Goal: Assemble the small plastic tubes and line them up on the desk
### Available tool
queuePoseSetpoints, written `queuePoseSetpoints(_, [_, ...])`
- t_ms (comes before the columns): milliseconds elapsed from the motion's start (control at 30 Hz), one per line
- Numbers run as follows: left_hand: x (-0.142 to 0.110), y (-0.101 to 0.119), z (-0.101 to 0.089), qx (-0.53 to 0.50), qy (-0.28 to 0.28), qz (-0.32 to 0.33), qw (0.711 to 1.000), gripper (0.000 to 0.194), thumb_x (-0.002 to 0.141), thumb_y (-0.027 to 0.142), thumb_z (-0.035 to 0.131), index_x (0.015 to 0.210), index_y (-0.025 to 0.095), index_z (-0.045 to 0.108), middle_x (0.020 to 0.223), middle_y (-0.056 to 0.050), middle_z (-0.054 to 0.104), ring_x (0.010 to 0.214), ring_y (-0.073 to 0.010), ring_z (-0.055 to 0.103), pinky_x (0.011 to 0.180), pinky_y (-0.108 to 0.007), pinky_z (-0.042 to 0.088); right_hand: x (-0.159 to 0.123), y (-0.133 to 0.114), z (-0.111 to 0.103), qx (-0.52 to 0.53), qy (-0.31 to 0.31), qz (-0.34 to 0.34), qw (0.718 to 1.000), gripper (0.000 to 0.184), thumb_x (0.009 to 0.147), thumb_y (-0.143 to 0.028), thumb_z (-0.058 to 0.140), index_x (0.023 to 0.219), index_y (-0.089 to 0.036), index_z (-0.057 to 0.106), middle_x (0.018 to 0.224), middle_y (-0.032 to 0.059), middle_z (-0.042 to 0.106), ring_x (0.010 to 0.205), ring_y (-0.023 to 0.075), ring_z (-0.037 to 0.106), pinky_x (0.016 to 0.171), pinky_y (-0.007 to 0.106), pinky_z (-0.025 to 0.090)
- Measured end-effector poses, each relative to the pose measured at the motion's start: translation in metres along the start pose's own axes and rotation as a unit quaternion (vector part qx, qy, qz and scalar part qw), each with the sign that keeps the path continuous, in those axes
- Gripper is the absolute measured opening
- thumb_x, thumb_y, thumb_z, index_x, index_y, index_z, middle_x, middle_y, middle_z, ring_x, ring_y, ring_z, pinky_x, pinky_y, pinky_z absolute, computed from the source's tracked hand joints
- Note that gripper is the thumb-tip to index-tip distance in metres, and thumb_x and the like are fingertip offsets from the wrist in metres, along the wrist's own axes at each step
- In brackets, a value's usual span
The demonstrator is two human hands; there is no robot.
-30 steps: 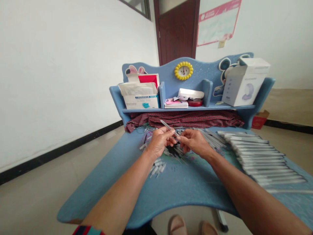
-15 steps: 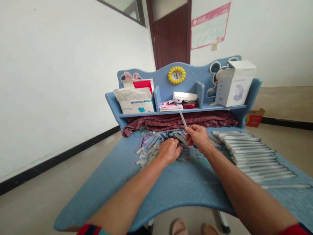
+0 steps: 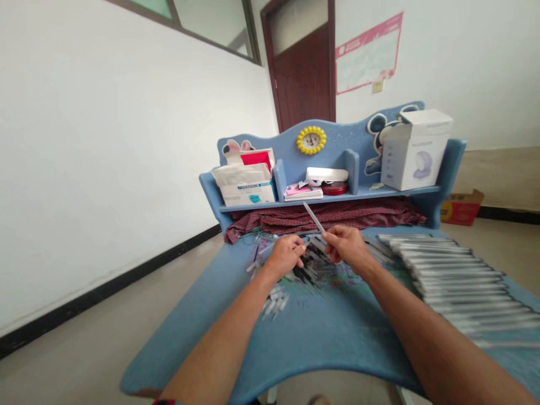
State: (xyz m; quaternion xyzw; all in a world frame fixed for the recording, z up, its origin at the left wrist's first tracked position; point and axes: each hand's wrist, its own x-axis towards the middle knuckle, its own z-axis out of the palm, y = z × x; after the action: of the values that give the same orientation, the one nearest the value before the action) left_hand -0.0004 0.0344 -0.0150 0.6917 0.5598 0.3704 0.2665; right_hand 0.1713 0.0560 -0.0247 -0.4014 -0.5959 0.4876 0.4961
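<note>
My right hand [image 3: 349, 247] grips a clear pen barrel [image 3: 313, 216] between thumb and fingers, its far end pointing up and to the left. My left hand [image 3: 286, 254] is closed, thumb and fingertips together, over the left side of a loose pile; whatever is in its fingertips is too small to make out. Around and below the hands lie black pen parts [image 3: 306, 274] and thin clear pieces. Short whitish pen caps [image 3: 276, 301] are heaped by my left wrist. At the right, a row of pens [image 3: 459, 281] lies side by side, blurred.
The blue desk [image 3: 320, 337] has a curved front edge. Along its back runs a shelf with a mask box [image 3: 248, 193], a red round tin [image 3: 334, 188] and a white carton [image 3: 415, 152]. Checked cloth [image 3: 291, 220] is bunched under the shelf.
My left hand has come up out of the pile, its fingertips now pinched together. My right hand still holds the pen barrel, tilted further left. The whole view has shifted slightly.
</note>
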Motion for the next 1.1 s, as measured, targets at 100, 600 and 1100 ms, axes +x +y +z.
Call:
queuePoseSetpoints(100, [-0.001, -0.005, -0.026, -0.132, 0.038, -0.066, 0.988, 0.006, 0.069, 0.019, 0.056, 0.073, 0.015, 0.056, 0.064, -0.002, 0.062, 0.044, -0.0092, 0.054, 0.039, -0.018, 0.031, -0.003, 0.002, 0.002, -0.024, -0.050, -0.010, 0.998, 0.026, 0.071, -0.040, 0.059, 0.064, -0.016, 0.054, 0.046, -0.0022, 0.057, 0.030, 0.0078, 0.047, 0.030, 0.018, 0.032])
queuePoseSetpoints(600, [0.000, -0.017, -0.061, -0.345, 0.130, -0.088, 0.925, 0.024, 0.054, 0.024, 0.073, 0.071, 0.011, 0.061, 0.053, 0.002, 0.055, 0.038, -0.0020, 0.040, 0.036, -0.015, 0.024, -0.011, 0.007, 0.009, -0.104, -0.140, -0.008, 0.985, 0.023, 0.072, -0.038, 0.060, 0.065, -0.015, 0.058, 0.043, -0.0041, 0.052, 0.031, 0.0073, 0.044, 0.031, 0.019, 0.030])
queuePoseSetpoints(1100, [0.000, -0.022, -0.065, -0.317, 0.138, -0.077, 0.935, 0.027, 0.058, 0.032, 0.073, 0.062, 0.012, 0.056, 0.048, 0.004, 0.050, 0.033, -0.0009, 0.033, 0.032, -0.016, 0.018, -0.014, 0.005, 0.012, -0.098, -0.148, -0.013, 0.984, 0.026, 0.070, -0.039, 0.061, 0.063, -0.015, 0.057, 0.043, -0.0041, 0.049, 0.031, 0.0061, 0.041, 0.031, 0.018, 0.030])
